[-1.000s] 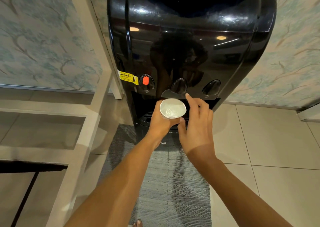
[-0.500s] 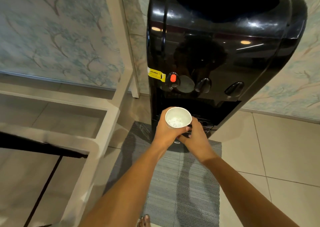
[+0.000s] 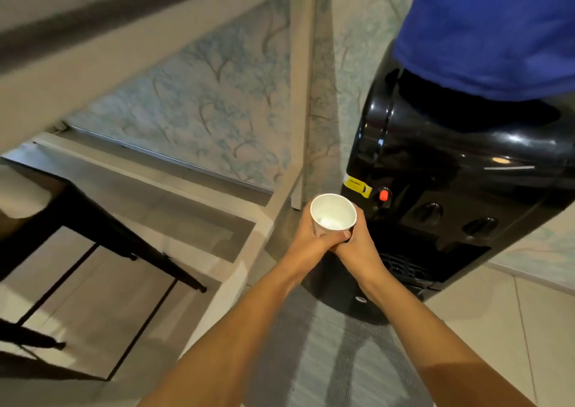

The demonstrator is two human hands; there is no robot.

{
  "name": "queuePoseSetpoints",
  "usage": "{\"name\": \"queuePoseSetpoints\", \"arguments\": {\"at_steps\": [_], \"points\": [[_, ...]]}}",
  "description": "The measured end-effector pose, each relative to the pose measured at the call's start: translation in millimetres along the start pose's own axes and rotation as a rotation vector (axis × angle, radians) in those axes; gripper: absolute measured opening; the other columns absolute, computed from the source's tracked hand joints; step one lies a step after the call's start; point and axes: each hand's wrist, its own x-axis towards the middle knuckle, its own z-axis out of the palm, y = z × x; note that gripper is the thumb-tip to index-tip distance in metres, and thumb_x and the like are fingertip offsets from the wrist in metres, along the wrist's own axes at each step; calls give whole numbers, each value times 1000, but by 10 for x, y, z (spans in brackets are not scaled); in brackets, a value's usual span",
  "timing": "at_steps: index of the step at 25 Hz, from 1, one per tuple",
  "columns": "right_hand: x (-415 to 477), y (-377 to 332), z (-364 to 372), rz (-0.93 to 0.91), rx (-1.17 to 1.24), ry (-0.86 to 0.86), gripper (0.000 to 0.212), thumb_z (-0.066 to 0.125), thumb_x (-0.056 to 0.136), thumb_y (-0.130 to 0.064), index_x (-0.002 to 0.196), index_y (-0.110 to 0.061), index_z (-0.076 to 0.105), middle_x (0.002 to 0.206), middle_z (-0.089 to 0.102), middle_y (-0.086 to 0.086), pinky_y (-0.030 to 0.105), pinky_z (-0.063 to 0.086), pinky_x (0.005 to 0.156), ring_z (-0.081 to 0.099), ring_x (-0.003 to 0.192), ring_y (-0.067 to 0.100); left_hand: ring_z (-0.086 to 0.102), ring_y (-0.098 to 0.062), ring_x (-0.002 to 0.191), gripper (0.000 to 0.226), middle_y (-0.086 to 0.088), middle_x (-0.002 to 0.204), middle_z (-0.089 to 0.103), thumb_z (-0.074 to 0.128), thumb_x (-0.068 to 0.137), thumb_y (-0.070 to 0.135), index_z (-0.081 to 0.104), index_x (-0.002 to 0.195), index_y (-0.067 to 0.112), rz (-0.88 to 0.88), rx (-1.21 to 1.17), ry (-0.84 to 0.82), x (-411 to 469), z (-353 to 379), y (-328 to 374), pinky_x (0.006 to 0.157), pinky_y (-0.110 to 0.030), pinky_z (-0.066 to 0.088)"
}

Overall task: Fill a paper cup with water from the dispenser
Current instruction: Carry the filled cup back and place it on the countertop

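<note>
Cup sits grasped in both our left hand and right hand, clear of the dispenser at three o'clock; filling looks done, so next we carry it level.

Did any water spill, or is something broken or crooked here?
Nothing stands out. The paper cup is upright, held by the left hand and right hand, with some water inside. No puddle shows on the mat or the dispenser.
</note>
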Motion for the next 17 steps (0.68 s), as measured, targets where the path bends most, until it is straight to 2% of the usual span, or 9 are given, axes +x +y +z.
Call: {"name": "queuePoseSetpoints", "arguments": {"at_steps": [2,4,7,8,11,15,17], "points": [[39,-236,60,-20,13,-6,71,70,74,-2,133,-24,35,125,52,-3,31,46,97,51,117,14,50,-10,118,71,-1,129,53,69,77,6,35,137,23,34,-4,10,-24,-96,235,86,-13,46],[69,-518,102,-62,18,-1,72,71,74,-3,133,-22,35,123,53,-2,31,46,96,51,116,15,49,-7,117,69,2,130,52,70,77,13,35,136,25,75,24,31,-65,-180,519,85,-12,44],[116,-1008,121,-129,7,2,72,73,73,-3,132,-19,35,116,51,-5,16,45,82,50,111,12,47,-11,119,70,0,133,49,69,80,16,33,138,25,146,61,62,-89,-273,974,84,-11,43],[144,-1151,118,-153,0,4,72,74,72,-5,132,-20,36,115,51,-6,17,46,83,50,111,12,47,-11,118,69,-1,133,48,67,82,15,31,139,24,165,63,68,-94,-298,1125,81,-8,43],[234,-1577,108,-211,-24,15,74,77,70,-13,131,-24,38,116,51,-7,38,48,97,51,114,16,44,-7,111,64,4,126,45,63,86,15,28,140,22,220,71,84,-108,-346,1577,72,-1,40],[282,-2251,128,-302,-16,10,71,73,74,-8,135,-17,36,118,46,-5,30,43,92,47,111,13,45,-5,108,63,7,123,44,63,86,25,30,140,23,318,93,125,-139,-455,2199,70,-3,39],[316,-2606,163,-364,-34,10,70,72,76,-9,135,-17,36,123,47,-1,33,45,93,48,114,16,45,-7,110,63,5,125,45,62,87,29,31,141,23,380,98,157,-163,-547,2535,70,-4,40]]}}
